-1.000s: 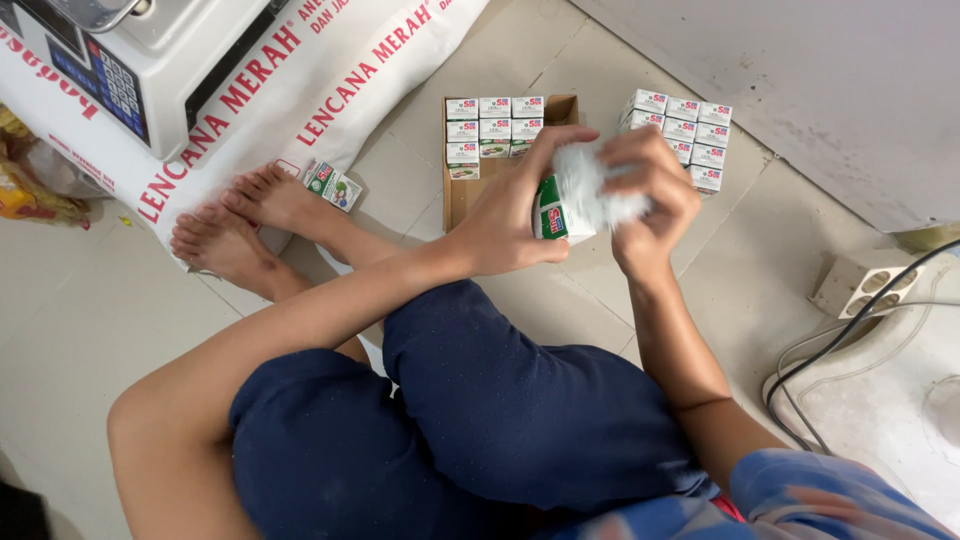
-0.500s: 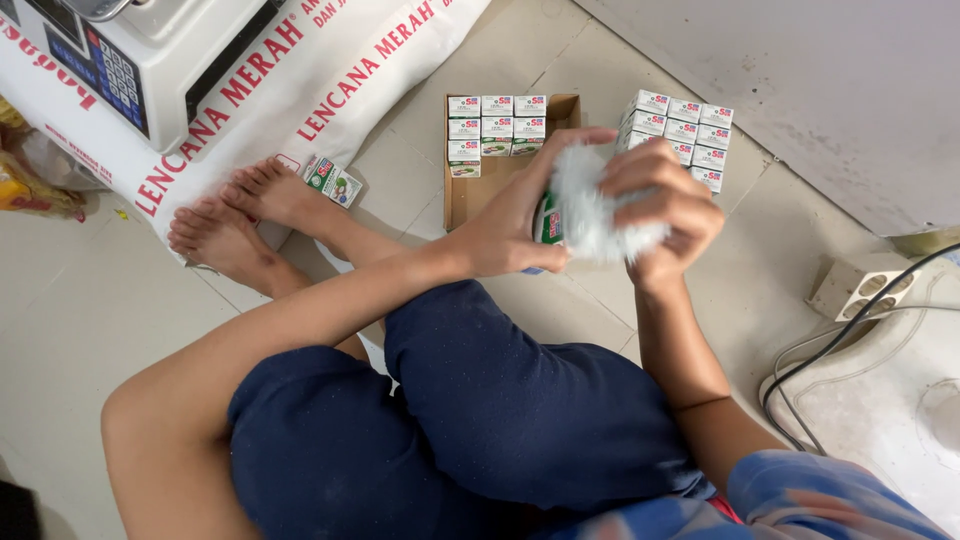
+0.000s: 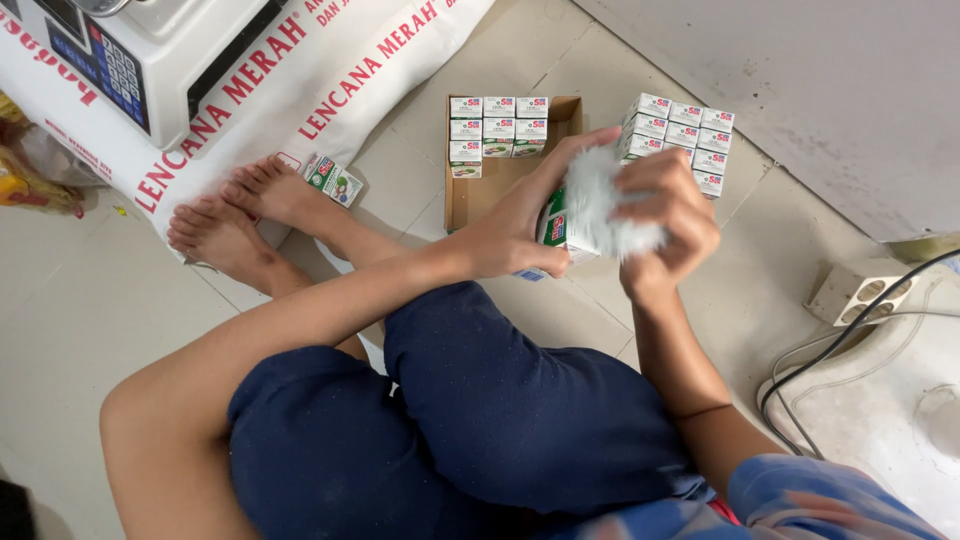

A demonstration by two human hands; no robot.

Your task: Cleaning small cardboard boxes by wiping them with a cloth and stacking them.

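I sit on a tiled floor with my knees bent. My left hand grips a small white, green and red carton held upright above my lap. My right hand presses a white cloth against that carton; the cloth is blurred. Beyond the hands lies a shallow cardboard tray with several matching small cartons stood in rows at its far end. To the tray's right is a tight block of the same small cartons on the floor.
One loose carton lies by my bare feet. A large white printed sack carries a white digital scale at the upper left. A socket strip with dark cables sits at the right, below a grey wall.
My right hand with the cloth has slid from the carton's side over its top and front, rubbing it. My left hand keeps the carton in about the same place.
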